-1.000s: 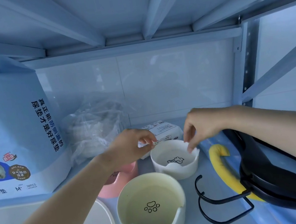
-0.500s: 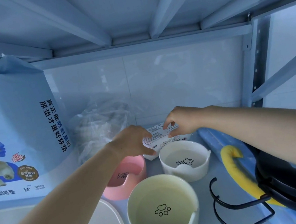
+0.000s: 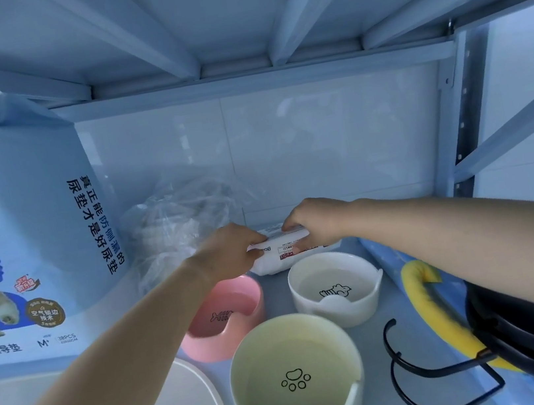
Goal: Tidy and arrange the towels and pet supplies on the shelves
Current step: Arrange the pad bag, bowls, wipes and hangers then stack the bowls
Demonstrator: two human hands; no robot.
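Together, left hand (image 3: pixel 231 249) and right hand (image 3: pixel 313 223) clasp the white packet (image 3: pixel 276 260).

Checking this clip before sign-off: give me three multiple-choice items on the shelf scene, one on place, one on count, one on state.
1. Where is the white pack?
A. behind the bowls
B. inside the pink bowl
C. on the pad bag

2. How many bowls with drawings inside?
A. two
B. three
C. five

3. What are the hands doing?
A. both hold the pack
B. both hang free
C. one lifts the cream bowl

Answers:
1 A: it lies toward the wall, beyond the pink bowl and white bowl.
2 B: pink, white and cream bowl.
3 A: left hand and right hand each close on it.
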